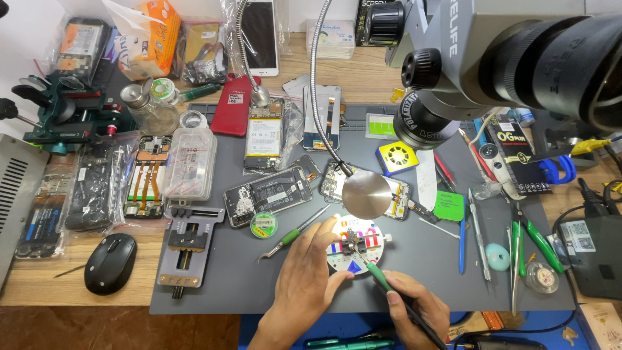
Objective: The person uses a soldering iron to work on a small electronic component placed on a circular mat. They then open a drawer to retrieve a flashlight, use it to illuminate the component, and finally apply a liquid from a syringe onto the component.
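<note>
My left hand (306,275) rests on the grey work mat (227,266), with its fingers steadying a round white holder (357,245) that carries a small metal part at its middle. My right hand (414,310) grips a green-handled tool (379,275) like a pen. The tool's tip touches the small part on the holder. A round metal lamp head (367,193) on a flexible neck hangs just above the holder.
Opened phones (267,192) and boards lie on the mat. Green-handled tweezers (290,238) and a solder reel (263,224) sit left of the holder. A microscope (479,58) looms at the upper right. Pliers (528,249), a black mouse (110,262) and a metal clamp jig (188,249) are nearby.
</note>
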